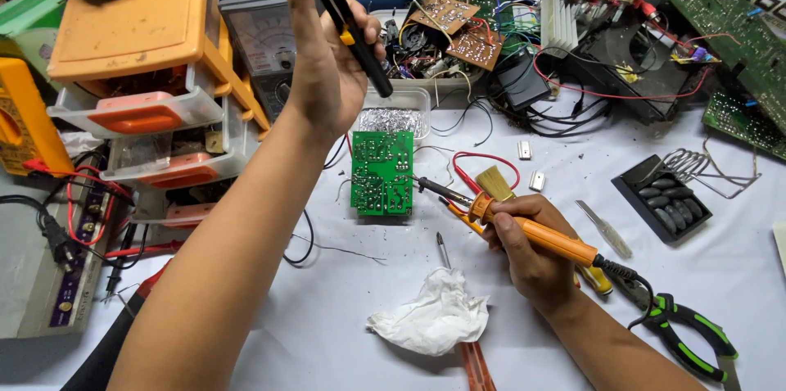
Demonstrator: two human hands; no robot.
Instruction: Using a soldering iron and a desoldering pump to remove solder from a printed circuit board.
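Soldering work on a cluttered white bench, seen from the head camera looking down. Right hand (532, 248) is closed around the orange handle of a soldering iron (540, 235), fingers wrapped fully, with the dark tip aimed left toward the green circuit board (382, 173); the tip sits just beside the board's right edge, and whether it touches is too fine to tell. Left hand (327, 72) is raised well above the table, curled around a black desoldering pump (344, 18) with a yellow plunger knob at its upper end, thumb and fingers gripping the barrel and the nozzle pointing down and to the right. The board lies flat, solder side up, between the two forearms, touching a clear plastic tray (397, 108) of crinkled foil behind it.

Around them: a crumpled white tissue (430, 321) near the right wrist, a small brush (495, 185) just behind the iron, green-handled pliers (692, 334) at the lower right, an orange drawer organiser (151, 72) on the left, and an analogue multimeter (262, 39) behind the raised hand (its dial partly hidden by the wrist).

Judging by the pose, this looks like the heat-and-suck stage of removing solder: iron approaching a joint, pump held ready. Next would call for steady contact on one pad, then bringing the nozzle down close beside the tip without nudging the loose board.
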